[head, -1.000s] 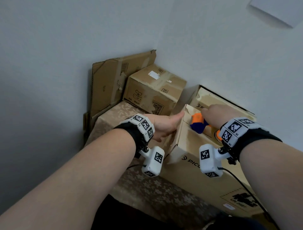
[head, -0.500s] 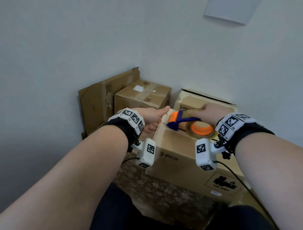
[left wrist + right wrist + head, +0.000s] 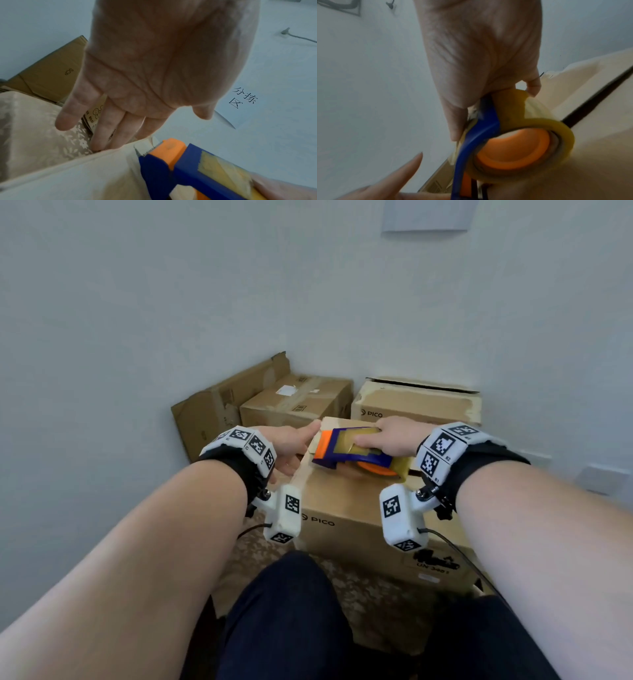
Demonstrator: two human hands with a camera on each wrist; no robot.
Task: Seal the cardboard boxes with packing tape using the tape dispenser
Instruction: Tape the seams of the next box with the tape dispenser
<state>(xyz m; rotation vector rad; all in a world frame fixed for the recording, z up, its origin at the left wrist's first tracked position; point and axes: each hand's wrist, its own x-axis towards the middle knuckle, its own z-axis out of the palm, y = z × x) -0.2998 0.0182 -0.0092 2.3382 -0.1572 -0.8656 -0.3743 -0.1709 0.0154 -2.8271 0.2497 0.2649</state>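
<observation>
The right hand (image 3: 394,436) is clenched around the tape dispenser (image 3: 356,451), a blue frame with an orange hub and a roll of yellowish tape (image 3: 559,129), and holds it down on top of the near box (image 3: 346,491). The toothed blade end points to 9 o'clock, right at the box's left edge; I judge that is where a strip is being cut off or started, since the wrist views show the teeth (image 3: 147,150) just at that corner. The grip wraps the frame from above, which looks meant to press the roll flat against the cardboard.

The left hand (image 3: 291,446) is released, fingers straight. They run down the box's left side while the thumb reaches over the top edge toward the blade. That placement seems to steady the box against the sideways pull, and perhaps to press a tape end down the side; whether tape lies under the fingers I cannot tell.

The near box sits closed, its flaps down, so its contents are hidden. At 12 o'clock behind it stands a second box (image 3: 414,405), its lid not fully flat, showing a dark gap; nothing inside can be seen. At 11 o'clock a smaller box (image 3: 294,405) is already taped, with flattened cardboard (image 3: 212,412) leaning on the wall beside it. All rest on a patterned cloth (image 3: 30,121).
</observation>
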